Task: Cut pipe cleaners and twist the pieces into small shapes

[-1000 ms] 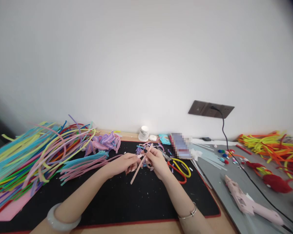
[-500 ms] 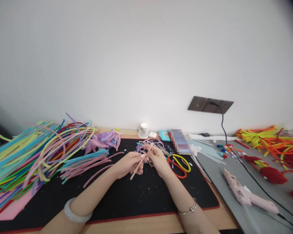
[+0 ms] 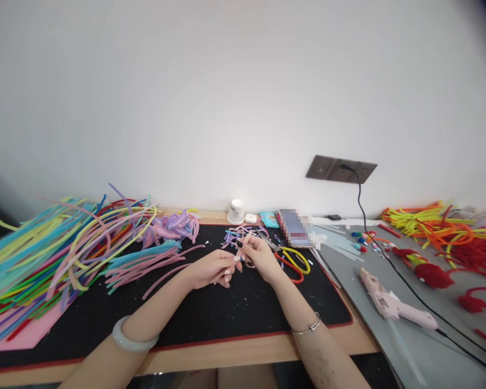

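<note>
Head view: left hand (image 3: 213, 268) and right hand (image 3: 258, 258) meeting over black mat (image 3: 210, 319), both pinching shut on pink pipe cleaner (image 3: 240, 249), beside scissors (image 3: 294, 262).

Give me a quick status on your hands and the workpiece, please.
Left hand and right hand together, pinching a pink pipe cleaner. Held above black mat. Scissors beside right hand, apart.
</note>
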The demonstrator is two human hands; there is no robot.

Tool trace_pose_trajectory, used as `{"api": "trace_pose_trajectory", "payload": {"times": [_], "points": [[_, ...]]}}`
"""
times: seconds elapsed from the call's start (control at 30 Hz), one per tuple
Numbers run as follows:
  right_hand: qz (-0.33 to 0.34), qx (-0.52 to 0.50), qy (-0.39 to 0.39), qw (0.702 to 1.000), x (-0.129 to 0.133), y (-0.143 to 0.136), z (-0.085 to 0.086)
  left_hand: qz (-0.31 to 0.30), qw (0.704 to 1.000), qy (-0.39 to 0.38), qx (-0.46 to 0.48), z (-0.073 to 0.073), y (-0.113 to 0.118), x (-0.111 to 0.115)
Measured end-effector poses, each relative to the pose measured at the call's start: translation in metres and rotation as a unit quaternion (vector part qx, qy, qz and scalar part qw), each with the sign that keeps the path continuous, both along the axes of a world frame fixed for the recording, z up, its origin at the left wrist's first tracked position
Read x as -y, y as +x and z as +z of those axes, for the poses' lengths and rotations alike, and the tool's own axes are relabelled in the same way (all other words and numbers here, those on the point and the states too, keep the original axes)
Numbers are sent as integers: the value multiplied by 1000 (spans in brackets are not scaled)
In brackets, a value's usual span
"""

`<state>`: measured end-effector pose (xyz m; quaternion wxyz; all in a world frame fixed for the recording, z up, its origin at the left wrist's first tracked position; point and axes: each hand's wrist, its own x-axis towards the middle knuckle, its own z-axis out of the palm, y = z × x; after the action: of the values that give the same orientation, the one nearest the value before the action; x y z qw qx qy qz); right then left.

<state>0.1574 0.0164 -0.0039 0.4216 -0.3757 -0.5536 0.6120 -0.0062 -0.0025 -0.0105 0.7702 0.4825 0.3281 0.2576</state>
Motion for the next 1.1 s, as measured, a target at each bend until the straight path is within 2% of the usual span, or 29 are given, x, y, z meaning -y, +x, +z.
{"api": "trace_pose_trajectory", "payload": {"times": [0.2,0.47,0.53,0.63,0.8,1.1], "points": [[23,24,3,999,4,-2,0,-68,998,-19,4,-1,-2,2],[67,41,25,997,9,-6,0,-73,997,11,-20,3,1,4],[60,35,34,997,8,-6,-1,-69,997,8,-21,1,0,3],[17,25,36,999,6,-5,-2,-44,999,13,-13,-1,-1,0],[-37,29,57,997,2,-3,-2,4,998,57,-14,-4,-1,-2],[-61,35,96,993,0,1,-1,35,994,98,-30,-9,-2,-7]]}}
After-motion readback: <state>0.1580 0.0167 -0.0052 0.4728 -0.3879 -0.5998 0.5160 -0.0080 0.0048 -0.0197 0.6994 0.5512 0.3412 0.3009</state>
